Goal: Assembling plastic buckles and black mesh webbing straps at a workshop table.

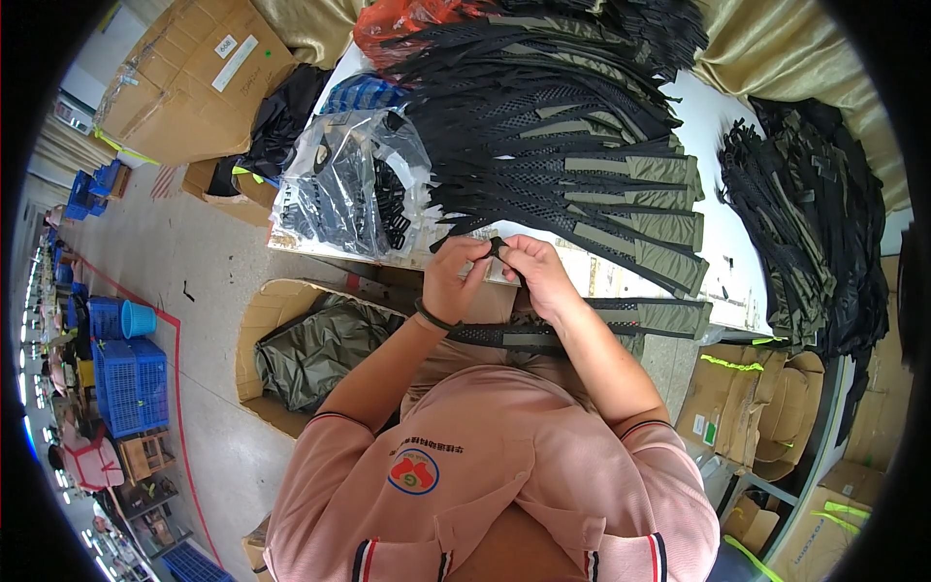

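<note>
- At the near edge of the worktop (732,223), just in front of the seated person's chest, a small black piece (497,246) is held up between the two hands.
- The left hand (454,276) pinches it from one side, thumb against fingertips; the right hand (539,272) pinches from the other, the two nearly meeting.
- From where I stand I can't make out whether it is a fitting or a folded webbing end; the fingers cover most of it.
- Across the lap, passing beneath the right forearm, lies a black-and-olive strap (669,318); whether the piece joins it, I can't tell.
- Beyond the hands, similar straps (601,167) fan over the worktop, with a clear plastic bag (339,179) of black fittings to their left.
- My guess is that the step in hand is fine fingertip work, perhaps threading or seating that piece.
- The next move seems to call for one hand steadying it while the other pushes or pulls, without a twist.
</note>
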Demonstrator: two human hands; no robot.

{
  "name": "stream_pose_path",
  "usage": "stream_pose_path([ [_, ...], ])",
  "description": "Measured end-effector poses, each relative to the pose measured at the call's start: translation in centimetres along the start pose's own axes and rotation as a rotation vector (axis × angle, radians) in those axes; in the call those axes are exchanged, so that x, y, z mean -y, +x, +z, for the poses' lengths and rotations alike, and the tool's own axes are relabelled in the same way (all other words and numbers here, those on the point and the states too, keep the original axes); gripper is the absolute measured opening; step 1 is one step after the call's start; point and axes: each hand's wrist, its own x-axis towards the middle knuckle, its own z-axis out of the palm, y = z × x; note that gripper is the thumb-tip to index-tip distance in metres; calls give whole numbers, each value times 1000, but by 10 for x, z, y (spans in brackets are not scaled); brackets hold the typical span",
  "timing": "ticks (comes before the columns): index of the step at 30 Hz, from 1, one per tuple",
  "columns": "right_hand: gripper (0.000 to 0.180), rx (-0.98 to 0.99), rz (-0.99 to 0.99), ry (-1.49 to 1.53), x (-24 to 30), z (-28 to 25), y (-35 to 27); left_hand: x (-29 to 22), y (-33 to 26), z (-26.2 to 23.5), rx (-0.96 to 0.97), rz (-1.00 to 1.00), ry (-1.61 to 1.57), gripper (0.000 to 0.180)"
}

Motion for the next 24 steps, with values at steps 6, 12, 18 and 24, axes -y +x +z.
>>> stream_pose_path([
  [6, 9, -139, -79, -221, -5, 5, -5, 2, -4, 1, 13, 65, 71, 24],
  [12, 11, -193, -143, -350, -11, 2, 1, -2, -5, 3, 21, 38, 99, 23],
  [18, 7, 108, 30, -20, 6, -11, -3, 5, -4, -2, 1, -6, -6, 19],
  [24, 8, 97, -94, -20, 10, -4, -8, -2, -1, -5, 64, 22, 30, 17],
])
